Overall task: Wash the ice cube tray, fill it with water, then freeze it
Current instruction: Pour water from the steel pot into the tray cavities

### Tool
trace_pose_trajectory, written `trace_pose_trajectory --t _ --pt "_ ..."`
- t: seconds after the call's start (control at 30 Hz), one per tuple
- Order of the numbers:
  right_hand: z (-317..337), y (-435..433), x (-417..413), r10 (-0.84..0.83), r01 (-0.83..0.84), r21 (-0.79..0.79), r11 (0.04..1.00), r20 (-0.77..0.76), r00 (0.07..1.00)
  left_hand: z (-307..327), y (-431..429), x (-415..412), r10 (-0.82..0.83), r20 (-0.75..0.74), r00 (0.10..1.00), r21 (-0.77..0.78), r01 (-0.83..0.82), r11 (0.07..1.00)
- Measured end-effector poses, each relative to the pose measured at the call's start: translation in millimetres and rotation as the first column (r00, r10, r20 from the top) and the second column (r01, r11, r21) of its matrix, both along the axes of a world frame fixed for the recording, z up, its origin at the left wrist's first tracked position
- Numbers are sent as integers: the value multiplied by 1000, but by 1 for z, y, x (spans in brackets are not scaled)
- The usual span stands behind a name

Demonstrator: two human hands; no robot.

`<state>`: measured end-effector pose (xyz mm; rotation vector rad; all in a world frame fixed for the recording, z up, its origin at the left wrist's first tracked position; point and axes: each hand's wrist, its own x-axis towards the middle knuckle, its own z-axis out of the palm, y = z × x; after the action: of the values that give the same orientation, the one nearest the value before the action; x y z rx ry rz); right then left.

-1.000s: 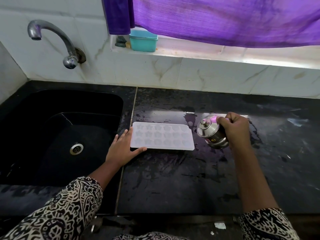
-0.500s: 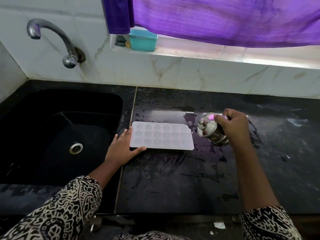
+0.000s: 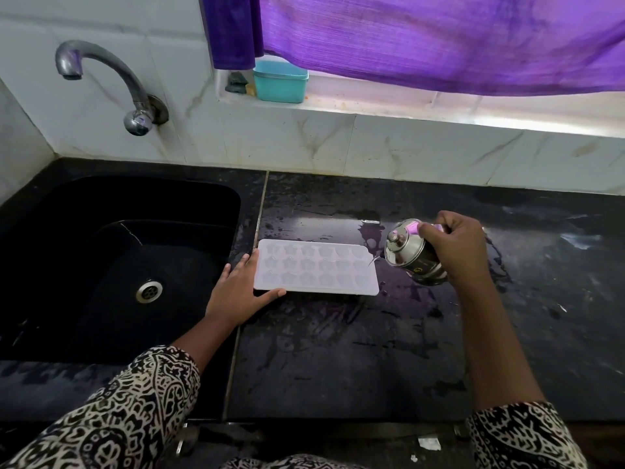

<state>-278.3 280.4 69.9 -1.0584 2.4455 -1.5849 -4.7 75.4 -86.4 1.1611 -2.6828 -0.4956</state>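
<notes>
A white ice cube tray [image 3: 318,267] with star-shaped cups lies flat on the wet black counter [image 3: 338,350], just right of the sink. My left hand [image 3: 238,292] rests against the tray's left end, fingers straight, thumb along its near edge. My right hand [image 3: 455,248] grips a shiny steel cup [image 3: 411,253] tipped on its side toward the tray's right end. A thin trickle of water runs from the cup's rim onto the tray's right edge.
A black sink [image 3: 111,265] with a steel drain [image 3: 148,291] fills the left. A curved steel tap [image 3: 111,82] comes out of the tiled wall above it. A teal box [image 3: 280,81] stands on the window ledge under a purple curtain [image 3: 422,38].
My right hand has lifted the steel cup slightly and tipped it further toward the tray, and water now trickles from it. My left hand and the tray have stayed put.
</notes>
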Motion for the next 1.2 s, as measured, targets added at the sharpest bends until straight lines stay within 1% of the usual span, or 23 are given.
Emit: trace_pose_trajectory --t 0.37,0.7,0.97,1.2 --pt "4 1 0 13 -13 -28 1000 6 1000 -2 -1 0 2 -1 1000 -2 -2 1000" --pt "1 1 -1 5 -5 -6 1000 -4 1000 -2 -1 0 3 0 1000 2 -3 1000" --pt "0 2 -3 7 -7 -26 1000 4 1000 -1 0 0 3 8 1000 -2 -2 1000" --pt "-4 4 -3 6 1 -74 997 83 997 -1 0 0 5 6 1000 -3 -5 1000"
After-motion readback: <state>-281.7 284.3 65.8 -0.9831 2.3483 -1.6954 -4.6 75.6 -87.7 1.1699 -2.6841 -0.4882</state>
